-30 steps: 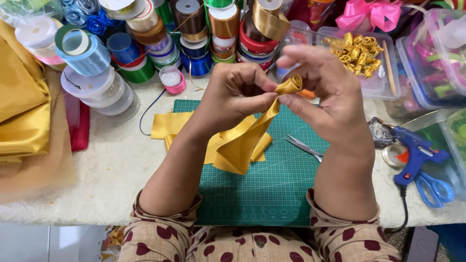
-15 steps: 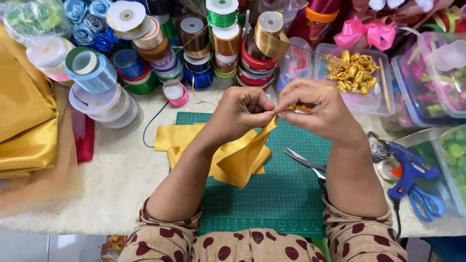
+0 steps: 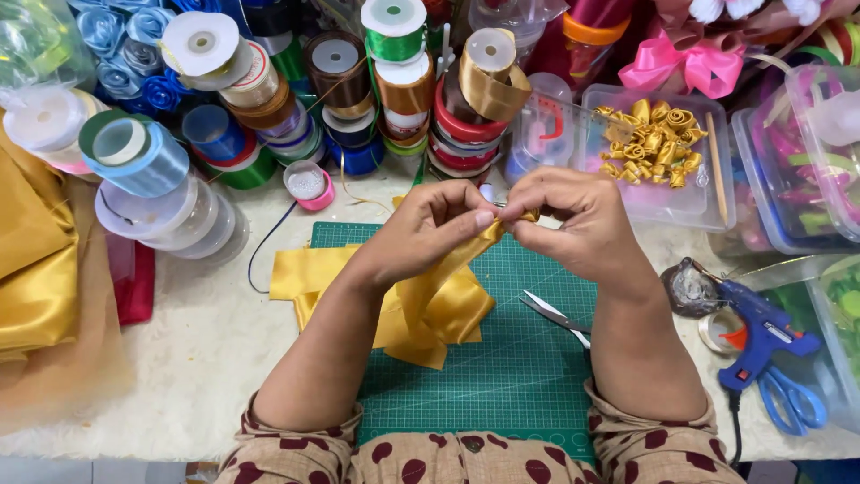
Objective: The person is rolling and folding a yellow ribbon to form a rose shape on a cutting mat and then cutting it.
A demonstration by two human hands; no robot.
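Both my hands hold a wide golden-yellow satin ribbon (image 3: 439, 309) above a green cutting mat (image 3: 502, 376). My left hand (image 3: 425, 229) pinches the ribbon's upper end from the left. My right hand (image 3: 573, 220) pinches the same end from the right, fingertips meeting at a small folded or rolled bit. The rest of the ribbon hangs down and lies crumpled on the mat, trailing off its left edge. Part of the rolled end is hidden by my fingers.
Scissors (image 3: 555, 315) lie on the mat by my right forearm. A blue glue gun (image 3: 761, 327) and blue-handled scissors (image 3: 793, 399) rest at right. A clear box of small gold ribbon roses (image 3: 658, 148) stands behind. Several ribbon spools (image 3: 358, 81) crowd the back; gold fabric (image 3: 36, 269) is piled at left.
My hands stay together on the ribbon's end, the fingers shifting slightly as they work it. The view has moved a little; the ribbon still hangs onto the mat.
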